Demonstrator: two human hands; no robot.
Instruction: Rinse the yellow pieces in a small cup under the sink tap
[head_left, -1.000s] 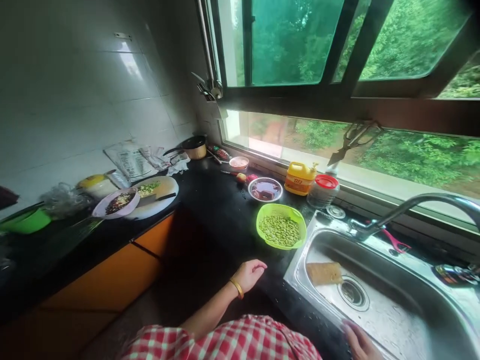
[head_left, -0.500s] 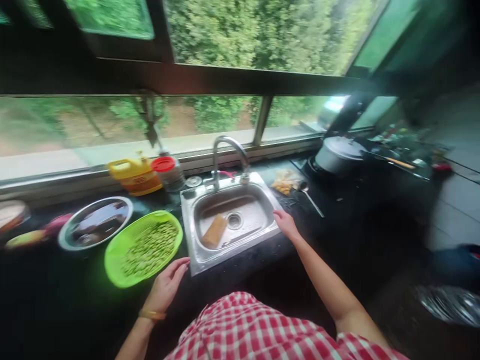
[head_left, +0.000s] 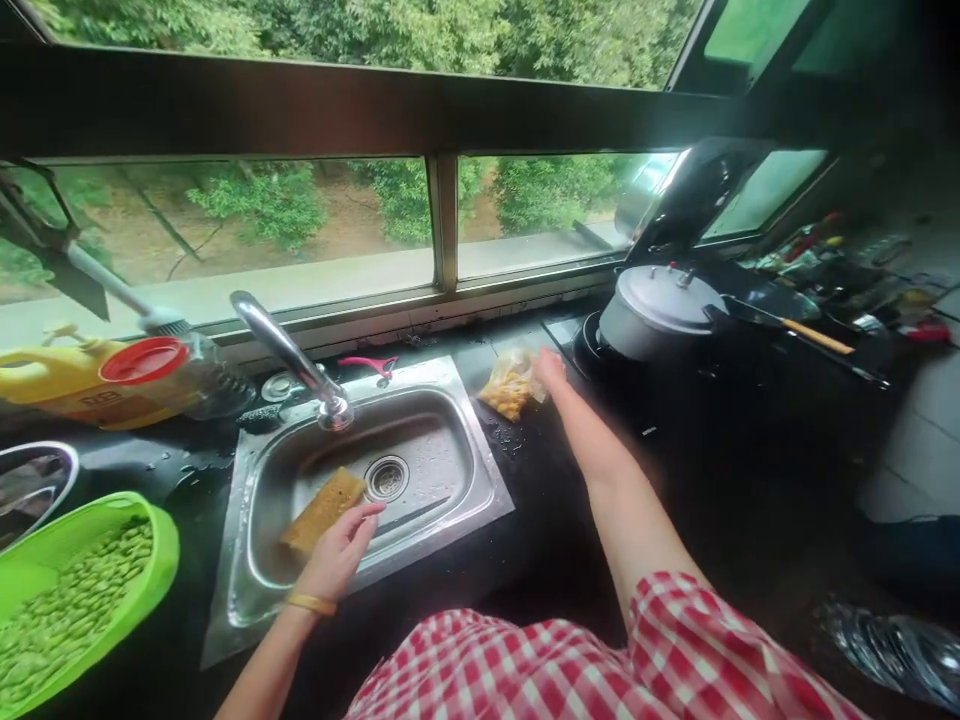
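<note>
Lettering on the yellow jug is unreadable, left hand loose and empty, right hand at plastic bag, grip unclear.

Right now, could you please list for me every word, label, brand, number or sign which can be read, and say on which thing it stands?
No text can be read with certainty.
Yellow jug: printed marks on its front, too blurred to quote.
Plastic bag: no lettering that I can make out.
Red lid: no readable lettering.
Grey pot: no readable lettering.
</note>
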